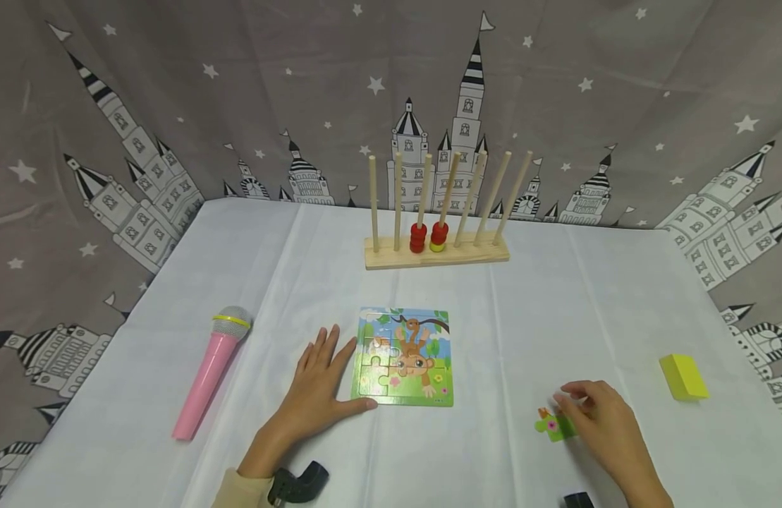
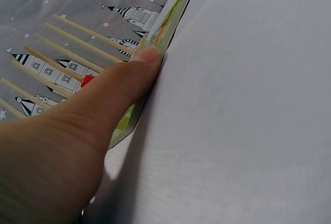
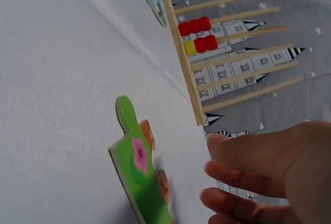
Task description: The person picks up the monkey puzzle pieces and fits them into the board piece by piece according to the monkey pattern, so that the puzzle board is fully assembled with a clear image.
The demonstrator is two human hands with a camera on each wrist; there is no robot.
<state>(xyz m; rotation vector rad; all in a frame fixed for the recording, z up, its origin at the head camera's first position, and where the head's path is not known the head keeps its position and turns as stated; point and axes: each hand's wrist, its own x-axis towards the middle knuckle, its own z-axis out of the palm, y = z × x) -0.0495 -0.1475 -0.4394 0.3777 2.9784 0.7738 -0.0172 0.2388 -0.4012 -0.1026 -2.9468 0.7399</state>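
A square picture puzzle (image 1: 422,353) of a hanging monkey lies flat on the white table. My left hand (image 1: 321,384) is spread beside it, fingers along its left edge and thumb (image 2: 147,56) at the near-left corner. To the right of the board lies a loose green puzzle piece (image 1: 556,425) with a pink flower; the right wrist view shows the piece (image 3: 138,167) on the cloth. My right hand (image 1: 603,423) hovers at its right side, thumb and fingers loosely bent. In the right wrist view a gap separates the fingertips (image 3: 217,141) from the piece, and the hand holds nothing.
Behind the board stands a wooden peg rack (image 1: 438,257) with red and yellow beads on two pegs. A pink toy microphone (image 1: 206,384) lies at the left, and a yellow block (image 1: 683,377) at the right. A grey castle-print curtain (image 1: 340,85) hangs behind the table.
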